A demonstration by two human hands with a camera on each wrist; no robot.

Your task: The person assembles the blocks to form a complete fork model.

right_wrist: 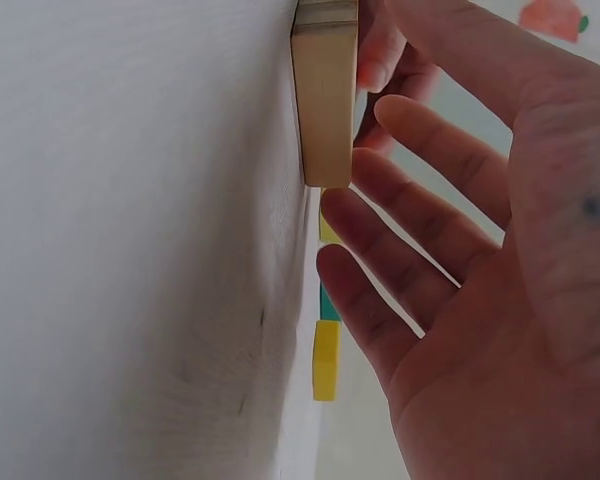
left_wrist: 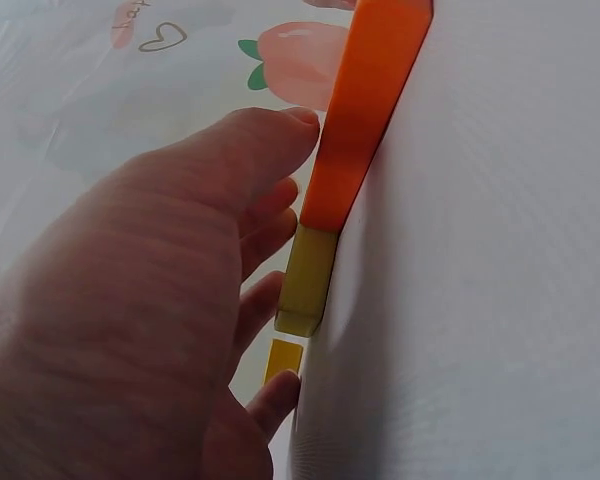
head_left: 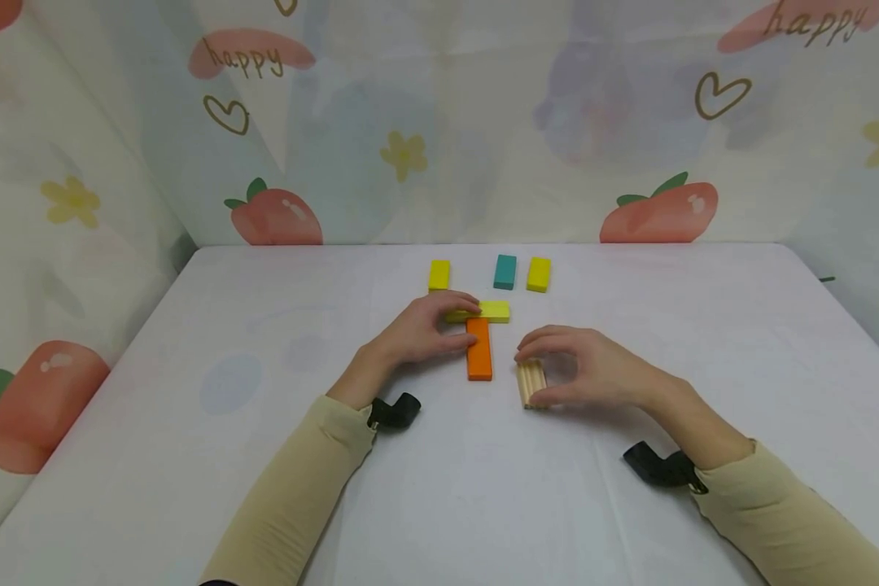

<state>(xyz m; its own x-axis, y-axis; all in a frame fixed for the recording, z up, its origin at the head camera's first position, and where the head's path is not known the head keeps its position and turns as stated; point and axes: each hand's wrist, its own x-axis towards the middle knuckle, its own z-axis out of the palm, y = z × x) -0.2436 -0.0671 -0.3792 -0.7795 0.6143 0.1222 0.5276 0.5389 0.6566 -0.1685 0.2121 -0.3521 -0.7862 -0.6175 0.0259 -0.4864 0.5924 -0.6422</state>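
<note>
In the head view my left hand (head_left: 435, 325) reaches over a long yellow block (head_left: 495, 311), its fingers partly hiding that block. The left thumb touches the side of an orange block (head_left: 479, 358), whose far end meets the yellow one like the stem of a T. Just to the right, my right hand (head_left: 586, 366) spans a pale wooden block (head_left: 531, 382) with lengthwise stripes, thumb at its near end and fingertips at its far end. The right wrist view shows the wooden block's (right_wrist: 325, 110) plain side, with the lower fingers spread beside and beyond it.
Farther back on the white tabletop (head_left: 630, 309) lie a short yellow block (head_left: 439, 275), a teal block (head_left: 505, 272) and another yellow block (head_left: 538, 274). A patterned cloth (head_left: 447, 122) hangs behind the table's far edge.
</note>
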